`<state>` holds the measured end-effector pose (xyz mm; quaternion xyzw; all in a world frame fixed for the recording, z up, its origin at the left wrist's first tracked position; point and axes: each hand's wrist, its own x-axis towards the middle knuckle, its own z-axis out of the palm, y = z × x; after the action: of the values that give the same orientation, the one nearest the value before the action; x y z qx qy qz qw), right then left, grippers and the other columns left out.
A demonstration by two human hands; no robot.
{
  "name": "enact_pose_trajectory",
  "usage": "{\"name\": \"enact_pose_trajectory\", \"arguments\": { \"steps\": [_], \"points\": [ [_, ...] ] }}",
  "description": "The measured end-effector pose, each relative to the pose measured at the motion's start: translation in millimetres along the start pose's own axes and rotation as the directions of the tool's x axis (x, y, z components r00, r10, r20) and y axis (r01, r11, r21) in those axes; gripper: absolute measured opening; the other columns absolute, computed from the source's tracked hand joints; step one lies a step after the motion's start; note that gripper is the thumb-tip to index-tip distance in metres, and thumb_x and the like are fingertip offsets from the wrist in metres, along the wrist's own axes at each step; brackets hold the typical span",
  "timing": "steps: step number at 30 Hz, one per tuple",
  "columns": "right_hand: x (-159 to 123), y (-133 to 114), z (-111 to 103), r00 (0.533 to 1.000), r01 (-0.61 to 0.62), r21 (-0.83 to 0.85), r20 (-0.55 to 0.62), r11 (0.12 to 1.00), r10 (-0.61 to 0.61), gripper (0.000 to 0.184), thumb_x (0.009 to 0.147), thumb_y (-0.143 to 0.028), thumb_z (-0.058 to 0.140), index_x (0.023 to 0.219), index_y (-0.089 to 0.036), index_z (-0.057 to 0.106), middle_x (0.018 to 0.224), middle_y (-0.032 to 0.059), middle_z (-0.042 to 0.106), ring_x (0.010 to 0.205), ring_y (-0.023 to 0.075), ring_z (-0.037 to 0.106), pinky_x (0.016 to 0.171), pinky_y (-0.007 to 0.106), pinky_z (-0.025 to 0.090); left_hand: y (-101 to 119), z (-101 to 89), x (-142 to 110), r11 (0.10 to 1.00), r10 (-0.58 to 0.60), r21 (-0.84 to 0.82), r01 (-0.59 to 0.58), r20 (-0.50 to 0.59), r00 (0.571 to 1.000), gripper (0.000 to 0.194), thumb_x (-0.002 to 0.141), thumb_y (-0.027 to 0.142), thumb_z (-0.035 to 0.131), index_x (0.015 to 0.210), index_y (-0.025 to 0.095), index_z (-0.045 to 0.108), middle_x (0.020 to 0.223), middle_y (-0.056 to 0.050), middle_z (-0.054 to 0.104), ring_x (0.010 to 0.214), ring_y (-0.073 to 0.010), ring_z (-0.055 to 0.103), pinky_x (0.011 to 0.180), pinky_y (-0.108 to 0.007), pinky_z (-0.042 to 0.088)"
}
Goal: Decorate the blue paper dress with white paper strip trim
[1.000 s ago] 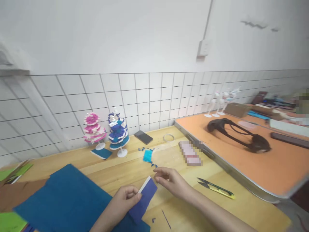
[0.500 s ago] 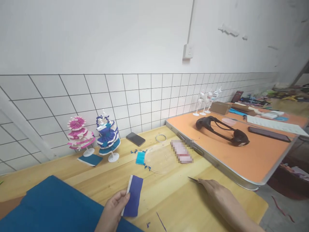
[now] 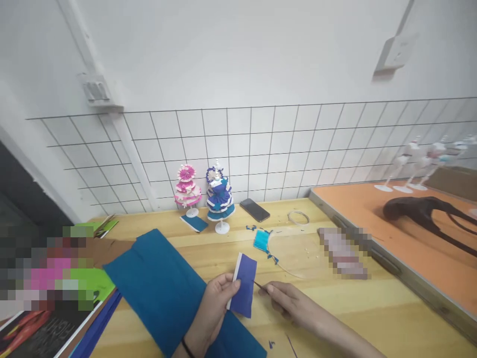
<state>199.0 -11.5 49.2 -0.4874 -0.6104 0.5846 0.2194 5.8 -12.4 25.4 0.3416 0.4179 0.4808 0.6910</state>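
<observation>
My left hand [image 3: 218, 298] pinches a purple crepe-paper piece [image 3: 246, 286] with a white strip along its left edge, held upright above the table. In my right hand [image 3: 288, 301] is a thin, dark pointed tool, apparently scissors [image 3: 259, 286]; the fingers cover its handles. The tip is at the purple piece's right edge; I cannot tell whether it touches. Beneath my left hand lies a large teal sheet [image 3: 160, 283]. Purple scraps [image 3: 272, 344] lie on the wood near the front.
Two small dress stands, one pink [image 3: 187, 186] and one blue [image 3: 219, 199], stand near the wall. Behind my hands are a phone [image 3: 255, 210], a turquoise folded piece [image 3: 261, 240] and a wire ring [image 3: 298, 217]. An orange table [image 3: 357, 209] adjoins at right.
The view has swung left. My right hand has come in from the right, bringing the scissors' tip to the purple piece. My left hand still holds that piece.
</observation>
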Motion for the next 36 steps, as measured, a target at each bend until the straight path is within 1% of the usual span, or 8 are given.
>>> {"name": "enact_pose_trajectory", "arguments": {
  "steps": [5, 8, 11, 13, 17, 20, 25, 36],
  "points": [
    [7, 18, 3, 0.996, 0.025, 0.139, 0.087, 0.99, -0.037, 0.051, 0.08, -0.061, 0.039, 0.088, -0.014, 0.058, 0.054, -0.0081, 0.025, 0.045, 0.0067, 0.021, 0.041, 0.02, 0.015, 3, -1.2, 0, 1.0, 0.013, -0.016, -0.014, -0.035, 0.999, 0.026, 0.062, 0.033, 0.072, 0.071, 0.011, 0.062, 0.065, -0.004, 0.066, 0.056, -0.0104, 0.055, 0.056, -0.02, 0.041],
    [11, 25, 5, 0.989, 0.083, 0.172, 0.11, 0.982, -0.103, 0.048, 0.081, -0.06, 0.037, 0.071, -0.016, 0.051, 0.052, -0.0082, 0.026, 0.044, 0.0064, 0.02, 0.041, 0.021, 0.013, 2, -0.3, 1, 1.0, -0.003, -0.007, 0.003, -0.007, 1.0, 0.025, 0.063, 0.033, 0.072, 0.069, 0.011, 0.061, 0.063, -0.004, 0.066, 0.054, -0.0101, 0.054, 0.055, -0.02, 0.041],
    [13, 26, 8, 0.982, 0.133, 0.156, 0.109, 0.979, -0.151, 0.048, 0.082, -0.06, 0.036, 0.057, -0.019, 0.035, 0.05, -0.0081, 0.026, 0.044, 0.0064, 0.021, 0.042, 0.022, 0.014, -2, 0.0, 2, 1.0, -0.007, 0.012, 0.007, 0.023, 1.0, 0.024, 0.064, 0.032, 0.071, 0.071, 0.011, 0.061, 0.064, -0.005, 0.067, 0.055, -0.0112, 0.056, 0.057, -0.022, 0.043],
    [13, 26, 9, 0.984, 0.128, 0.141, 0.105, 0.982, -0.143, 0.049, 0.082, -0.061, 0.036, 0.056, -0.019, 0.032, 0.049, -0.008, 0.027, 0.044, 0.0064, 0.022, 0.042, 0.022, 0.015, -5, -0.2, 2, 1.0, -0.016, 0.016, 0.016, 0.023, 1.0, 0.025, 0.064, 0.032, 0.071, 0.073, 0.011, 0.061, 0.066, -0.006, 0.068, 0.056, -0.0118, 0.057, 0.058, -0.022, 0.043],
    [10, 26, 11, 0.991, 0.083, 0.128, 0.094, 0.988, -0.096, 0.05, 0.079, -0.064, 0.037, 0.057, -0.019, 0.034, 0.049, -0.0084, 0.027, 0.043, 0.0061, 0.021, 0.041, 0.022, 0.014, -7, 0.5, 2, 0.998, -0.045, 0.038, 0.044, 0.029, 0.999, 0.026, 0.064, 0.032, 0.071, 0.074, 0.01, 0.061, 0.067, -0.007, 0.069, 0.057, -0.0122, 0.058, 0.057, -0.022, 0.043],
    [9, 27, 12, 0.992, 0.075, 0.136, 0.093, 0.988, -0.088, 0.051, 0.079, -0.065, 0.037, 0.056, -0.02, 0.032, 0.047, -0.0087, 0.026, 0.042, 0.006, 0.019, 0.04, 0.022, 0.012, -7, 1.5, 1, 0.997, -0.055, 0.049, 0.054, 0.034, 0.998, 0.026, 0.064, 0.032, 0.071, 0.074, 0.01, 0.061, 0.067, -0.007, 0.069, 0.057, -0.0118, 0.058, 0.057, -0.021, 0.043],
    [10, 29, 13, 0.994, 0.054, 0.141, 0.09, 0.989, -0.067, 0.05, 0.078, -0.065, 0.038, 0.056, -0.02, 0.031, 0.048, -0.0089, 0.023, 0.041, 0.0059, 0.017, 0.04, 0.023, 0.011, -9, 0.8, 2, 0.998, -0.043, 0.056, 0.04, 0.056, 0.998, 0.025, 0.064, 0.031, 0.071, 0.075, 0.011, 0.061, 0.066, -0.006, 0.068, 0.057, -0.0119, 0.058, 0.057, -0.021, 0.043],
    [10, 21, 15, 0.996, 0.085, 0.06, 0.036, 0.995, -0.087, 0.052, 0.077, -0.066, 0.037, 0.054, -0.02, 0.029, 0.05, -0.0078, 0.023, 0.047, 0.0077, 0.018, 0.045, 0.024, 0.013, -10, -1.3, 3, 0.997, -0.047, 0.062, 0.044, 0.047, 0.998, 0.027, 0.063, 0.032, 0.072, 0.075, 0.011, 0.062, 0.067, -0.006, 0.069, 0.056, -0.0117, 0.058, 0.057, -0.022, 0.043]
  ]
}}
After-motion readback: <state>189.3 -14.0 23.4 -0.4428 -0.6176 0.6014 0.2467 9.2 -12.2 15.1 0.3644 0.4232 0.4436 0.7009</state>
